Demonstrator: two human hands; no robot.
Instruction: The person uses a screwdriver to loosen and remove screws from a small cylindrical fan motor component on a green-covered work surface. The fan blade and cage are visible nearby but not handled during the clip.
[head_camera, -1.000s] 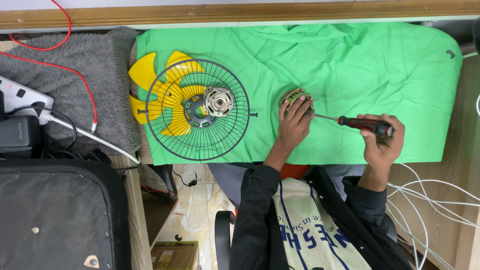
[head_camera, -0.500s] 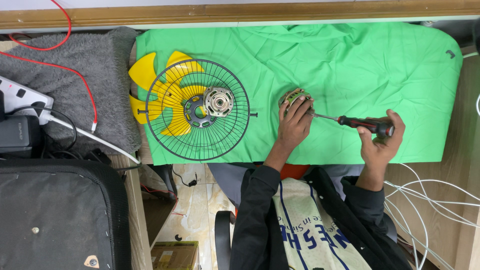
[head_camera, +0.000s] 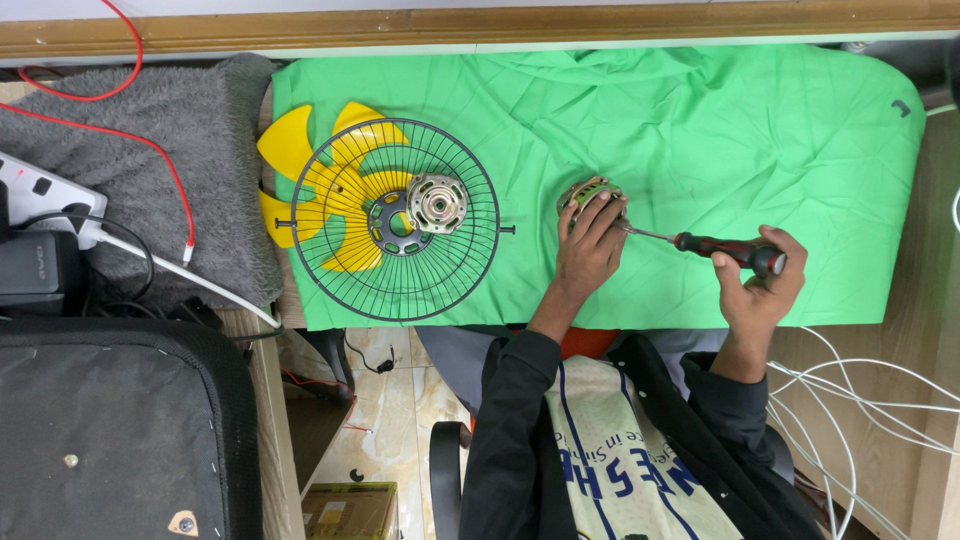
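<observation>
The left hand (head_camera: 588, 250) lies flat over a small round metal motor core with copper-coloured windings (head_camera: 585, 192), fingers together and curled over its near side, pinning it to the bright green cloth (head_camera: 720, 130) that covers the table. The motor core sits under the fingertips, at the far end of the hand, near the middle of the cloth.

The right hand (head_camera: 755, 290) is closed around the dark red and black handle of a slim screwdriver (head_camera: 728, 249), thumb and fingers wrapped tight. The screwdriver lies nearly level, its thin steel shaft running leftward to the motor core, where the tip meets the core's right side just beside the left fingers.

Well to the left on the cloth rests a round black wire fan guard (head_camera: 395, 220), with a silver motor housing (head_camera: 437, 202) at its centre and a yellow plastic fan blade (head_camera: 320, 180) beneath it. A grey fuzzy mat (head_camera: 120, 190) lies beyond, crossed by a red wire (head_camera: 110, 135).
</observation>
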